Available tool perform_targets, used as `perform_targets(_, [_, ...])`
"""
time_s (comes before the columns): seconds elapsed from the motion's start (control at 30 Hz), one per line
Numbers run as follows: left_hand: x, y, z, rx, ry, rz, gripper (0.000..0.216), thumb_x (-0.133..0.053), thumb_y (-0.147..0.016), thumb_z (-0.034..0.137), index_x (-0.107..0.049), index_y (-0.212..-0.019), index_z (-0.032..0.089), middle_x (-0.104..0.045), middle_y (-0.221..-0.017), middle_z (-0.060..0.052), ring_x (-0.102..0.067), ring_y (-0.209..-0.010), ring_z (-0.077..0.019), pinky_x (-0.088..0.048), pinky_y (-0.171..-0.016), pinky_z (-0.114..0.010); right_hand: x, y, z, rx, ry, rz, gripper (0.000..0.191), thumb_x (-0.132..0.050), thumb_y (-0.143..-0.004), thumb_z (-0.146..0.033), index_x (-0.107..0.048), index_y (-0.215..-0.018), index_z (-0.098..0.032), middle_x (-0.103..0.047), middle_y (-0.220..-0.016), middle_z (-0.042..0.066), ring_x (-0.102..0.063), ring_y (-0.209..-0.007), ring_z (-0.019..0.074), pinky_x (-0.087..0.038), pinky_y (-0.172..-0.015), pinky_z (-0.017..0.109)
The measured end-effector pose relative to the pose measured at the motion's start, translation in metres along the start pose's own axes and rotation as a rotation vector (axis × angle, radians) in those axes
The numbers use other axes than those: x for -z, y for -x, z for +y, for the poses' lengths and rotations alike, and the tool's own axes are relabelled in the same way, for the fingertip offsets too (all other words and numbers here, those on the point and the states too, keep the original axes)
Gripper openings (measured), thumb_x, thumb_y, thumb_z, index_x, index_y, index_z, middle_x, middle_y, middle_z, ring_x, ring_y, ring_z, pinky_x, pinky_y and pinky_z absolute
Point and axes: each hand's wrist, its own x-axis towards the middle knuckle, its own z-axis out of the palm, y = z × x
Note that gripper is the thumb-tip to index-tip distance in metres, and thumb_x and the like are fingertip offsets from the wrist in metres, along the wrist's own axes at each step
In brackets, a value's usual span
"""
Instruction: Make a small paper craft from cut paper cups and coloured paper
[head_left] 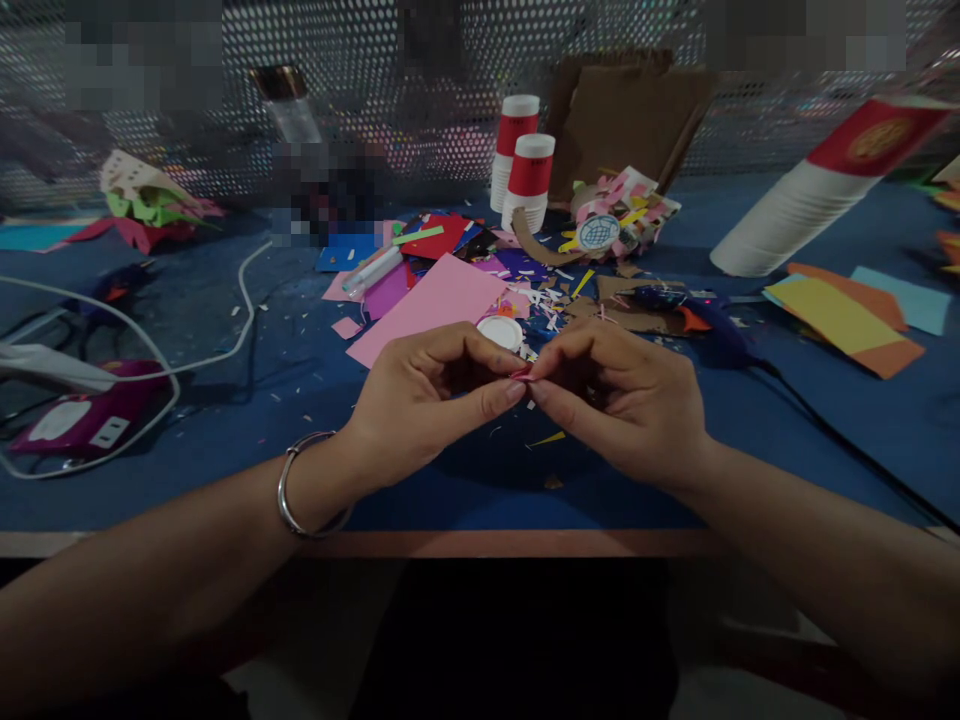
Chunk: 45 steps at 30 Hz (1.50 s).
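Note:
My left hand [431, 400] and my right hand [619, 395] meet above the blue table [247, 400], fingertips pinched together on a tiny red paper scrap [523, 375]. A metal bangle [296, 490] circles my left wrist. Just beyond my fingers lie a pink paper sheet [431, 305] and a small white round lid [500, 332]. Both hands are closed in a pinch; most of the scrap is hidden between the fingers.
Coloured paper scraps [480, 250] litter the middle. Two stacks of red-and-white paper cups [525, 175] stand behind, another stack [817, 190] lies at right. Brown cardboard [630, 115] leans on the mesh wall. A glue gun [690, 305] with black cord sits right; white cable [187, 360] loops left.

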Motion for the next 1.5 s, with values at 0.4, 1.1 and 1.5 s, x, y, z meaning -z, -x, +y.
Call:
perform_targets(0.4, [-0.002,0.004,0.002,-0.077,-0.247,0.124,0.01,-0.081,-0.089,0.031,-0.08,-0.093,0.022,-0.08,-0.098,-0.004,-0.072,-0.09,-0.0183,-0.056,-0.087,-0.03,-0.002,-0.002,0.007,-0.089,0.01,0.026,0.012,-0.075,-0.092,-0.029,-0.066,-0.096,-0.021,-0.064,-0.079,-0.002,-0.055,-0.06,0.0093,-0.042,-0.052,0.023])
perform_targets(1.1, [0.005,0.005,-0.003,-0.276,-0.689,0.003,0.012,-0.069,-0.093,0.019,-0.078,-0.099,0.024,-0.072,-0.095,-0.006,-0.063,-0.085,-0.02,-0.045,-0.077,-0.032,-0.009,-0.001,0.01,0.045,0.19,0.005,0.007,-0.064,-0.089,-0.013,-0.067,-0.087,-0.018,-0.062,-0.07,-0.003,-0.05,-0.056,0.0088,-0.037,-0.053,0.025])
perform_targets(1.5, [0.014,-0.009,-0.004,0.031,-0.366,-0.171,0.027,-0.071,-0.094,0.043,-0.074,-0.091,0.017,-0.07,-0.077,-0.002,-0.061,-0.063,-0.0119,-0.044,-0.057,-0.023,-0.006,-0.002,0.007,-0.005,0.112,-0.038,0.009,-0.064,-0.092,-0.018,-0.065,-0.084,-0.018,-0.057,-0.068,-0.004,-0.05,-0.058,0.0092,-0.038,-0.057,0.026])
